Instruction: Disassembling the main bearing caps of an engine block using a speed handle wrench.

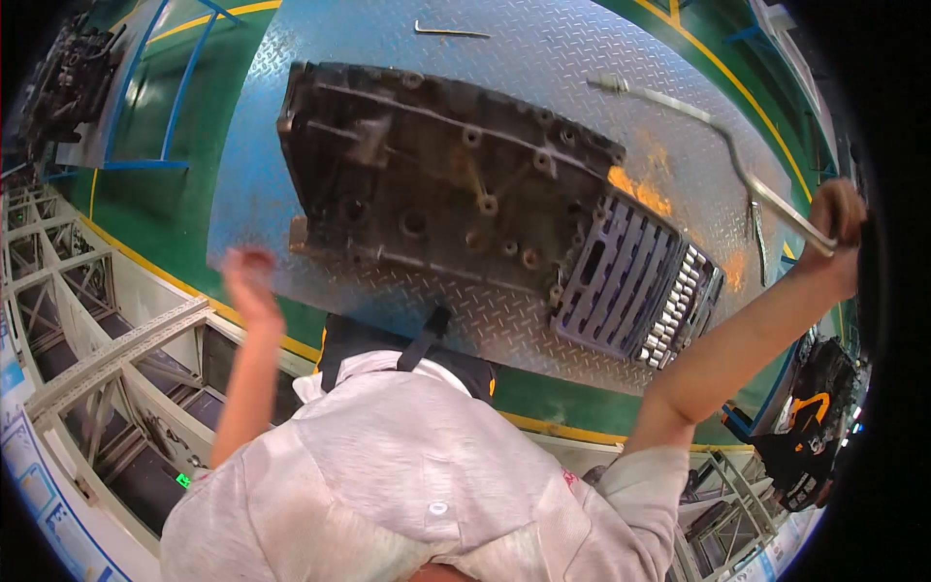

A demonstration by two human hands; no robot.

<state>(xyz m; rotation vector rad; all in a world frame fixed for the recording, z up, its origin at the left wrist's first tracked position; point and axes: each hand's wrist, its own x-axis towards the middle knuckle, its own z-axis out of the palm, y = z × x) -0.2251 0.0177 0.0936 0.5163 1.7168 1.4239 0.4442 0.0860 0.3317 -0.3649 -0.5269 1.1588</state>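
A large dark metal engine block [427, 184] lies on a steel tread-plate table. My left hand [250, 281] is beside its near left corner, apart from it and smeared by motion, so its fingers do not show clearly. At the far right, my right hand [839, 213] is curled closed at the near end of a long bent metal wrench bar [732, 155]. From there the bar slants away to the left, its dark-tipped far end over the table. Against the block's right end sits a socket set case [621, 276], with rows of shiny sockets [679, 310] along its right side.
A thin L-shaped hex key [451, 32] lies at the table's far edge. A slim hand tool [756, 242] rests beneath the bent bar. Orange-yellow stains [640, 189] mark the plate. Metal frame racks [116, 339] stand at the left, and a blue frame [184, 87] is on the green floor.
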